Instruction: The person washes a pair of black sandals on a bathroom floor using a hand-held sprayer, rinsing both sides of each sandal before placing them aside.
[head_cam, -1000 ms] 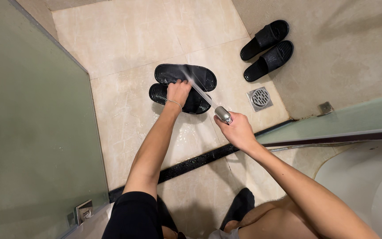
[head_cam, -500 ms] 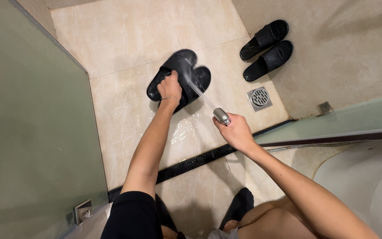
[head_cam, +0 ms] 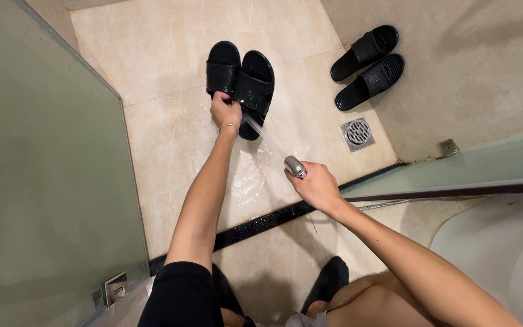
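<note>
Wet black slippers (head_cam: pixel 241 82) side by side on tile; small chrome sprayer (head_cam: pixel 295 166), spraying.

Wet tile floor (head_cam: pixel 171 145), black slippers (head_cam: pixel 367 66), drain (head_cam: pixel 356 132)

The left hand (head_cam: pixel 225 112) gripped a pair of wet black rubber slide sandals (head_cam: pixel 241 75), holding them side by side against the beige marble-look floor tiles (head_cam: pixel 171 145). The right hand (head_cam: pixel 317 186) was wrapped around a small chrome spray nozzle (head_cam: pixel 295 166), and a thin jet of water ran from it to the held sandals. A second pair of black slide sandals (head_cam: pixel 367 65) lay well apart, near a square metal floor drain (head_cam: pixel 357 132). A frosted glass panel (head_cam: pixel 37 181) stood at the left.
</note>
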